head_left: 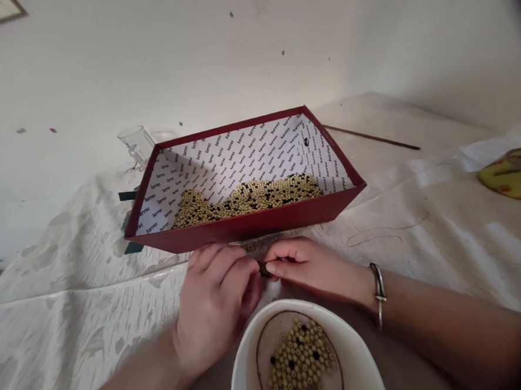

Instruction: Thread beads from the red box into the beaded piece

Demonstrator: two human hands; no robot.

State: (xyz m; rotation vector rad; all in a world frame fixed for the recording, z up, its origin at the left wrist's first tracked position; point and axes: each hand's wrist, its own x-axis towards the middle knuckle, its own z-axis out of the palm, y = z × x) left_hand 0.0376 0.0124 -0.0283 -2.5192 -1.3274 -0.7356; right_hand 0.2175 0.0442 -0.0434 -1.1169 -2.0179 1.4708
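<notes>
My left hand (218,297) and my right hand (304,269) meet just in front of a dark red box (245,231). Between their fingertips is a small dark brown piece (264,269), mostly covered, so its kind does not show. Both hands are closed around its ends. A few small beads (249,247) show right behind the fingers. The box has a white printed lining and holds a heap of tan and black beads (260,196). Below my hands stands a white bowl (243,361) with more tan and black beads (299,357) at its bottom.
A glass (137,145) stands behind the box's left end. A thin brown stick (372,137) lies at the back right. A loose reddish thread (378,238) and a yellow object (510,177) rest on the right. A pale patterned cloth (96,323) covers the table.
</notes>
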